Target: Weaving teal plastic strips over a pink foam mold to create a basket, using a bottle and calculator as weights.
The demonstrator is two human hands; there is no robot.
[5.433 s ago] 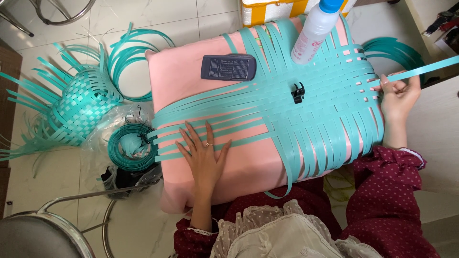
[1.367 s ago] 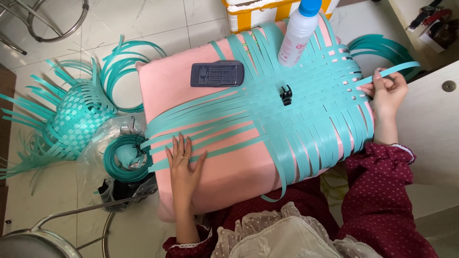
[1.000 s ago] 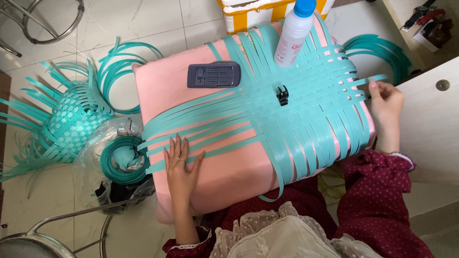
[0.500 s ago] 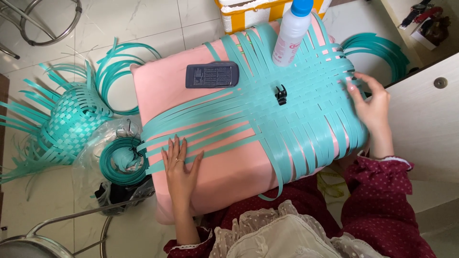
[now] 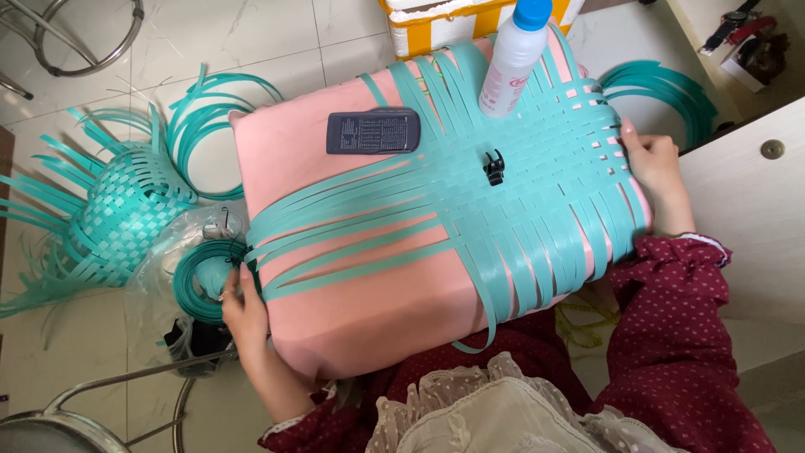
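A flat mat of woven teal plastic strips [image 5: 537,201] is spread over a pink rounded cushion-like board [image 5: 352,319], which rests on the lap of a person in a dark red dotted sleeve [image 5: 671,335]. The weave is dense on the right half; long loose strip ends [image 5: 352,239] are fanned out to the left across the pink surface.

The right hand [image 5: 654,164] is laid on the right edge of the weave, fingers bent on the strips; whether a strip is pinched in its grip cannot be told. The left hand [image 5: 243,306] is placed at the lower left edge of the pink board, beside a coil of teal strip [image 5: 205,277] lying in clear plastic wrap; its grip is loose, and it is not clear whether anything is held.

On the weave a small black clip [image 5: 494,166] is set near the middle, and a white plastic bottle with a blue cap [image 5: 513,54] stands at the upper edge. A dark rectangular flat device [image 5: 373,132] lies on the bare pink part. On the tiled floor to the left a half-woven teal basket [image 5: 117,222] is seen.
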